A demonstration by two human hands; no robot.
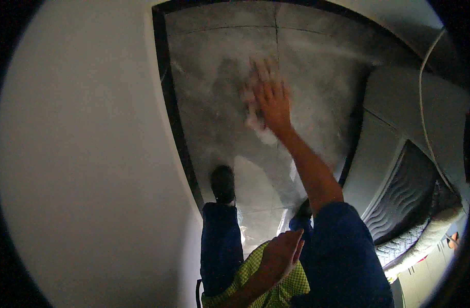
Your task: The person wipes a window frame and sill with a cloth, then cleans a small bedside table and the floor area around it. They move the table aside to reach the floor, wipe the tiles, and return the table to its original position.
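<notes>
My right hand (pixel 273 98) reaches down over the grey tiled floor (pixel 315 100), palm down with the fingers spread and blurred. A pale, crumpled thing, apparently a cloth (pixel 258 125), shows under and beside its palm; the blur hides whether the fingers grip it. My left hand (pixel 283 250) hangs in front of my yellow-green checked shirt (pixel 254 265), its fingers curled together and nothing visible in them.
A pale wall (pixel 84 154) with a dark skirting strip (pixel 173 104) runs along the left. On the right stands a grey panelled piece of furniture (pixel 381 142) with quilted bedding (pixel 402 235) beside it. A pale cord (pixel 422 100) hangs over it. My dark shoe (pixel 222 183) is on the floor.
</notes>
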